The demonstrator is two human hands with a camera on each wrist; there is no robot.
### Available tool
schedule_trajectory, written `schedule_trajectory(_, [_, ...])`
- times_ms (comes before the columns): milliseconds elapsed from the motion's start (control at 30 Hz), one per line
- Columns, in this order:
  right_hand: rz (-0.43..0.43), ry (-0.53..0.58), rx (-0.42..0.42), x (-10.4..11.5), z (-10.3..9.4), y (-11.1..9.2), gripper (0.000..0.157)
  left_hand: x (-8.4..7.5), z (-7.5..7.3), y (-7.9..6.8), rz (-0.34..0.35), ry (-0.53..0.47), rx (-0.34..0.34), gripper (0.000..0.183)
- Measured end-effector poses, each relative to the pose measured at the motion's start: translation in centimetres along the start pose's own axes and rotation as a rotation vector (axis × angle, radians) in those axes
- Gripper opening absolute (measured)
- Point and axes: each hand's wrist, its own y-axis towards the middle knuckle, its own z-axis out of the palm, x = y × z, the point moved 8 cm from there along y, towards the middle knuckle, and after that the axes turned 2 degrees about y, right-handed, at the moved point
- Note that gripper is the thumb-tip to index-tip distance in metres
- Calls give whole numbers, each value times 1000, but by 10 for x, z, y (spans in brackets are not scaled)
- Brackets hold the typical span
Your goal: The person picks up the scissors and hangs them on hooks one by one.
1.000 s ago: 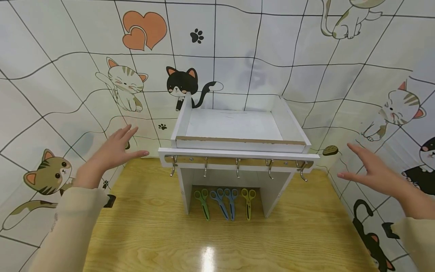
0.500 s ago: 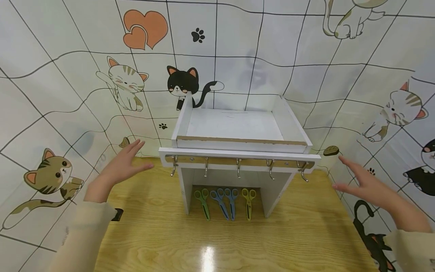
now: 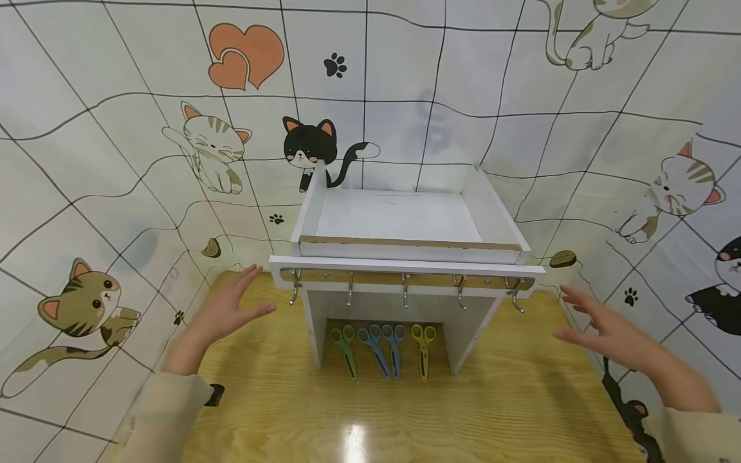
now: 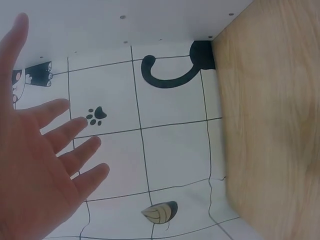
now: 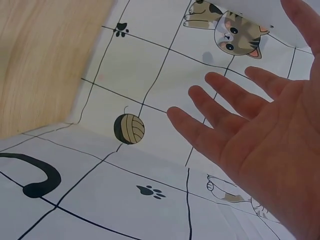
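Note:
A white shelf unit (image 3: 399, 267) stands in the middle of the head view, with a row of metal hooks (image 3: 405, 292) along its front board. My left hand (image 3: 222, 315) is held in the air to the left of the unit, fingers spread and holding nothing. On the other side my right hand (image 3: 608, 331) hovers with its fingers extended, also holding nothing. The left wrist view shows the left palm (image 4: 40, 175) with fingers apart; the right wrist view shows the right palm (image 5: 265, 145) likewise.
Under the unit lie green scissors (image 3: 345, 350), two blue pairs (image 3: 384, 350) and yellow scissors (image 3: 424, 350) on the wooden table (image 3: 399, 418). The unit's top is a shallow white tray (image 3: 399, 215). White walls printed with cats (image 3: 214, 148) surround the table on three sides.
Both hands have come down and inward, nearer the sides of the shelf unit. The unit and the scissors stay where they were.

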Motion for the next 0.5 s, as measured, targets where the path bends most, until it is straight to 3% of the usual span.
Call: schedule_trajectory(500, [-75,53,-11,14,19,-6,75,-9,37,-2,-57,-92,-6,97])
